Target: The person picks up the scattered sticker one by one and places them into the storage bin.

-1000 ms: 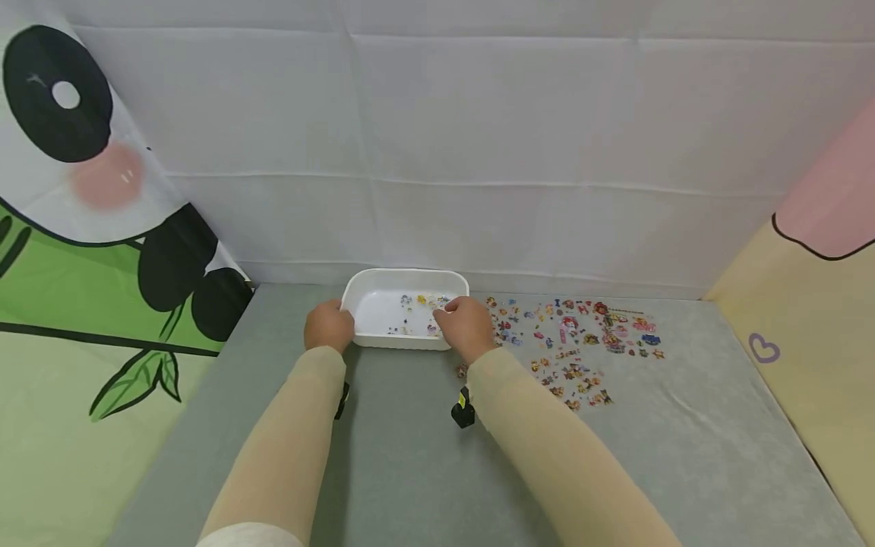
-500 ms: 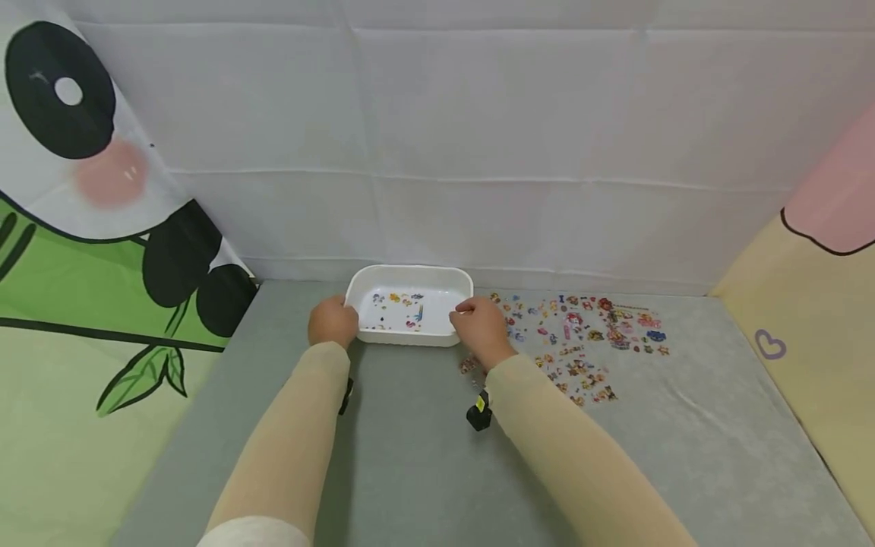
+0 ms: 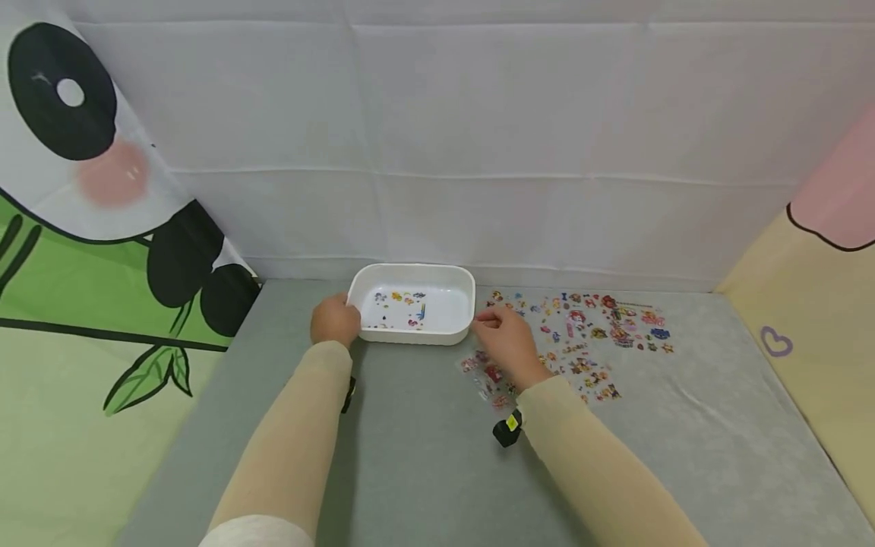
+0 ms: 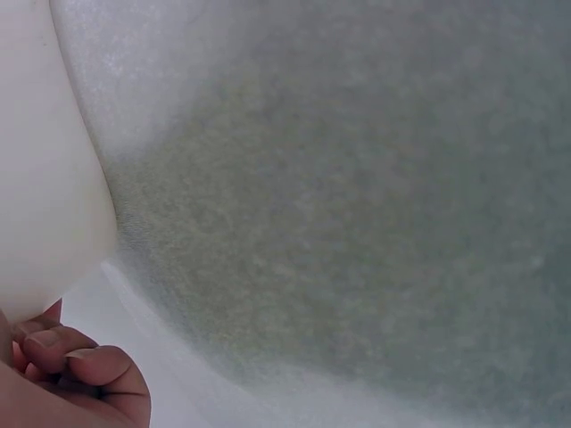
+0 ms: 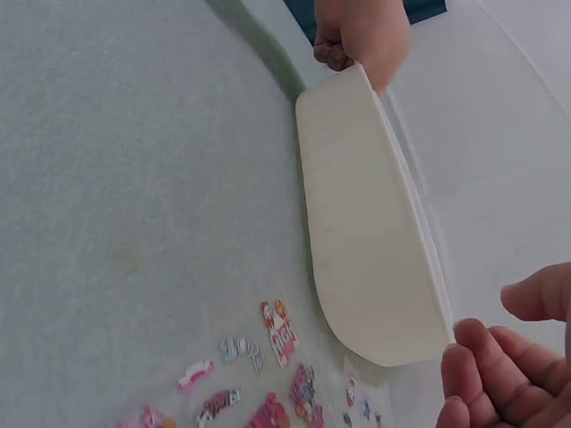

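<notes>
A white rectangular tray (image 3: 447, 336) stands at the back of the table with small colourful stickers (image 3: 395, 296) inside on its left part. My left hand (image 3: 335, 319) grips the tray's left end; its curled fingers (image 4: 111, 370) show at the tray's wall in the left wrist view. My right hand (image 3: 509, 338) is just off the tray's right end, over the loose stickers. In the right wrist view its thumb (image 5: 540, 292) stands apart from the loosely bent fingers (image 5: 486, 366), with nothing between them and the fingertips close to the tray's rim.
Several clear sheets of colourful stickers (image 3: 618, 334) lie spread on the grey tabletop (image 3: 417, 456) to the right of the tray. One sheet (image 3: 491, 380) lies partly under my right hand. A white cloth wall (image 3: 506, 152) rises right behind the tray.
The stickers in the tray have shifted to its left part. My right hand has let go of the tray's right end and moved right, uncovering a sticker sheet. My left hand keeps its hold.
</notes>
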The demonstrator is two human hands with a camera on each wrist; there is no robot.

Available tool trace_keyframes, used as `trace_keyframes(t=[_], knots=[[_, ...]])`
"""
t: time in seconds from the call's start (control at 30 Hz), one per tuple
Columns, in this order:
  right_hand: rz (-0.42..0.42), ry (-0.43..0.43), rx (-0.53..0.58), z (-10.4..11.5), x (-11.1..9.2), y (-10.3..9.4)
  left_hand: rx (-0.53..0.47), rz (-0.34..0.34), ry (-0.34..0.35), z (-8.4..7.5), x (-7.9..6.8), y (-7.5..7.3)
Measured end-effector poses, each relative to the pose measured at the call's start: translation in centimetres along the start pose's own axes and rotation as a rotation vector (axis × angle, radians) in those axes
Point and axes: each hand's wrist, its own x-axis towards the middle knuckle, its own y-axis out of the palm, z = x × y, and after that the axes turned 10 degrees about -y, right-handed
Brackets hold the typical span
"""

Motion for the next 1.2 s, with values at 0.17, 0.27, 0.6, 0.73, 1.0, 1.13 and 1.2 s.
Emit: trace_keyframes(t=[0.17,0.27,0.6,0.73,1.0,1.13,1.2], knots=[[0.02,0.0,-0.007,-0.5,-1.2,-1.6,-0.008,-0.003,0.01,0.1,0.1,0.0],[0.023,-0.004,0.0,-1.0,-1.8,-2.5,-0.01,-0.004,0.007,0.1,0.0,0.0],[-0.013,-0.025,-0.086,-4.0,-4.5,-6.5,-0.007,-0.002,0.018,-0.1,-0.6,-0.1],[-0.029,-0.01,-0.144,-5.1,-5.6,-7.9,-0.009,0.003,0.019,-0.1,-0.7,-0.4],[-0.043,-0.016,-0.202,-7.0,-7.0,-10.6,-0.007,-0.002,0.01,-0.1,-0.4,-0.3],[-0.025,-0.062,-0.253,-8.3,-6.8,-12.2,-0.021,0.008,0.004,-0.1,-0.5,-0.2],[-0.013,-0.094,-0.284,-8.8,-6.5,-12.9,-0.028,0.018,-0.002,0.0,-0.5,-0.2]])
